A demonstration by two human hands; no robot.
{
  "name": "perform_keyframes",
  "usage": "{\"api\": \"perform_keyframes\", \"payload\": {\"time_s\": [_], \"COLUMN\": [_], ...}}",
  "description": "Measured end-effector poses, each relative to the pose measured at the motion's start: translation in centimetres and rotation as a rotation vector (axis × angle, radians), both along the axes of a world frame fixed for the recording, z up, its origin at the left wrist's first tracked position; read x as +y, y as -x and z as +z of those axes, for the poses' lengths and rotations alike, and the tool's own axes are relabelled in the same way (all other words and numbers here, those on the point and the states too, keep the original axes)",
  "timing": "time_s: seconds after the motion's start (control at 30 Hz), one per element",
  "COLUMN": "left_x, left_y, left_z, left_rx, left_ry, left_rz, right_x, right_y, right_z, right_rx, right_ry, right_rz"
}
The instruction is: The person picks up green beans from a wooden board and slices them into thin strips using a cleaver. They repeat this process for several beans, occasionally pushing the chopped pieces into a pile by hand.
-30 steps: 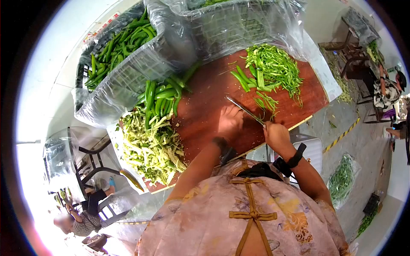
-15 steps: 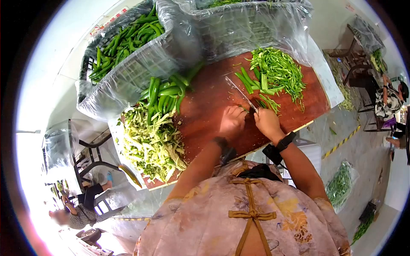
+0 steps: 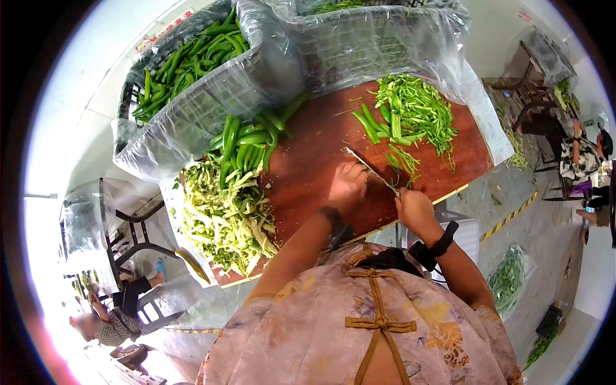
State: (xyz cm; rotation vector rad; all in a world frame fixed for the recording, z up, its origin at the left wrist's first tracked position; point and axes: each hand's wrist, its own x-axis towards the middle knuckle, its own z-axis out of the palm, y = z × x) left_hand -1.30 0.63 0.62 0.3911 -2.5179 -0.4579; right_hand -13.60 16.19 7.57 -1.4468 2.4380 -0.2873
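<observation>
Green peppers (image 3: pixel 191 59) in plastic-lined crate (image 3: pixel 199 122)

Matt reddish wooden board (image 3: pixel 308 160); shiny metal knife (image 3: pixel 369 168); glossy clear plastic over crates (image 3: pixel 212 102).

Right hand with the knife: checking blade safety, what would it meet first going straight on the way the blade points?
The right hand with its knife would skirt the left hand, cross bare board, then probably meet the whole peppers; depth is unclear.
</observation>
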Motion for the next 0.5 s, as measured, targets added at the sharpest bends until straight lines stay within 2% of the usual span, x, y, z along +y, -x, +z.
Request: {"api": "perform_keyframes", "payload": {"time_s": [0.07,0.27,0.37,0.5], "left_x": [0.0,-0.4,-0.6,-0.3], "left_y": [0.0,0.3,0.7,0.4], "left_z": [0.0,-0.5,-1.9,-1.4], "left_rx": [-0.022,0.04,-0.073,0.086], "left_ry": [-0.035,-0.04,-0.043,-0.012], "left_rz": [-0.009,-0.051,-0.039,-0.03], "right_x": [-0.7,-6.4,-7.7,-6.1], "right_y": [0.2,-0.1,0.6,1.1], "right_z": [-0.4,-2.2,-2.7,-2.0], "right_rx": [-0.019,0.031,0.065,0.006], "right_ry": [0.071,0.101,0.131,0.172], "right_rz": [0.068,0.078,0.047,0.019]}}
